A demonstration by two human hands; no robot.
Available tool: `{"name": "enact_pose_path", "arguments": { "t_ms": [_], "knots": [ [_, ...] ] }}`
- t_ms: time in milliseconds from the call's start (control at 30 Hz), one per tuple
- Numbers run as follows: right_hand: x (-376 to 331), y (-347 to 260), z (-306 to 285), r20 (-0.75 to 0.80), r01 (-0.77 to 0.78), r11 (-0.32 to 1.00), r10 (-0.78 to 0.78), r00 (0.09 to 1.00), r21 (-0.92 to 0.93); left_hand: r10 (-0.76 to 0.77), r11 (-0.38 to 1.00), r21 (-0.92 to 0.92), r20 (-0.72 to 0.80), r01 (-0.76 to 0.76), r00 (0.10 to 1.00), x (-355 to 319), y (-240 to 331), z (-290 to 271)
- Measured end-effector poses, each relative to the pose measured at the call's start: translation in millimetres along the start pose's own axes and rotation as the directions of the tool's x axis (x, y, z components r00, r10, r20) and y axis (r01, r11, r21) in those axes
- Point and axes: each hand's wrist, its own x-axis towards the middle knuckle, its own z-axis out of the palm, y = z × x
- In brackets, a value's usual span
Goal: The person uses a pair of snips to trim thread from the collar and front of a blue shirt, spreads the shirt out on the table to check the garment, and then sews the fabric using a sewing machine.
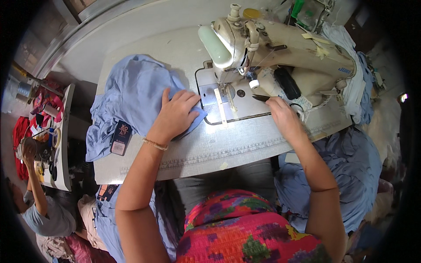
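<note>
A light blue garment [136, 83] lies bunched on the left of the sewing table, and a dark hang tag [121, 137] shows at its near edge. My left hand [177, 111] rests on the garment's right part, fingers stretched over the cloth and the little finger apart. Beside the needle plate, my right hand [283, 114] is closed around a pair of dark-bladed scissors [260, 97]; their tips point left and the fingers hide part of them. The presser foot [227, 89] of the sewing machine [272, 44] stands between my hands, next to a white strip [220, 107] on the plate.
A printed ruler [210, 157] runs along the table's near edge. Piles of blue cloth [337, 175] hang at the right and below left. At far left, a co-worker's arm [37, 184] reaches to a shelf [66, 144] with spools and scissors. A black object [287, 83] lies under the machine arm.
</note>
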Motion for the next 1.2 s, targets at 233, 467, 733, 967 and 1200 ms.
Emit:
{"name": "enact_pose_path", "arguments": {
  "t_ms": [233, 467, 733, 967, 1200],
  "knots": [
    [5.2, -35.8, -6.6, -0.08, 0.123, 0.985, -0.114, 0.99, 0.119, -0.206, 0.944, -0.253, 0.045, 0.211, 0.978, -20.5, -7.7, 4.7],
    [54.6, -97.4, 13.7, 0.116, 0.015, 0.947, -0.055, 0.992, 0.321, -0.245, 0.913, -0.327, 0.041, 0.245, 0.969, -24.0, -7.3, 7.2],
    [87.6, -115.7, 30.0, 0.284, 0.014, 0.995, -0.041, 0.958, 0.097, -0.268, 0.89, -0.377, 0.025, 0.258, 0.963, -20.9, -7.1, 9.6],
    [81.4, -124.1, 33.8, 0.239, 0.136, 0.991, -0.136, 0.961, 0.019, -0.269, 0.875, -0.403, 0.059, 0.27, 0.961, -20.2, -8.6, 11.7],
    [72.6, -102.8, 31.5, 0.192, -0.041, 0.977, 0.0, 0.981, 0.211, -0.273, 0.807, -0.501, 0.153, 0.313, 0.95, -21.4, -11.7, 10.2]
  ]
}}
